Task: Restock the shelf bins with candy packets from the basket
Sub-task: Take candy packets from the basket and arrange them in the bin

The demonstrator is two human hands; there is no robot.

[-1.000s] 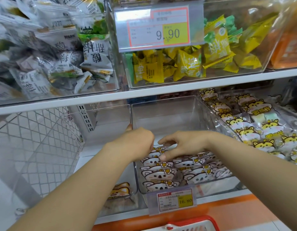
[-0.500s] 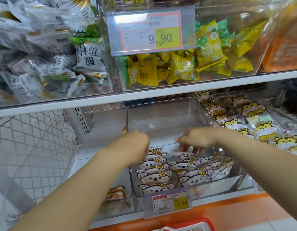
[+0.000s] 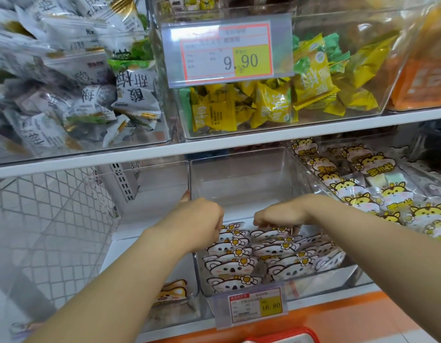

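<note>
Both hands sit in the clear bin (image 3: 239, 174): right hand (image 3: 281, 214) fingers (image 3: 264, 222) pinch the rearmost koala packets (image 3: 229, 268); left hand (image 3: 197, 219) fingers curl beside them, grip indeterminable.

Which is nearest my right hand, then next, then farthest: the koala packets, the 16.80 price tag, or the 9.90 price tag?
1. koala packets, directly under the right hand, touching its fingertips.
2. 16.80 price tag, lower down, toward the viewer.
3. 9.90 price tag, high above, one level up.
</note>
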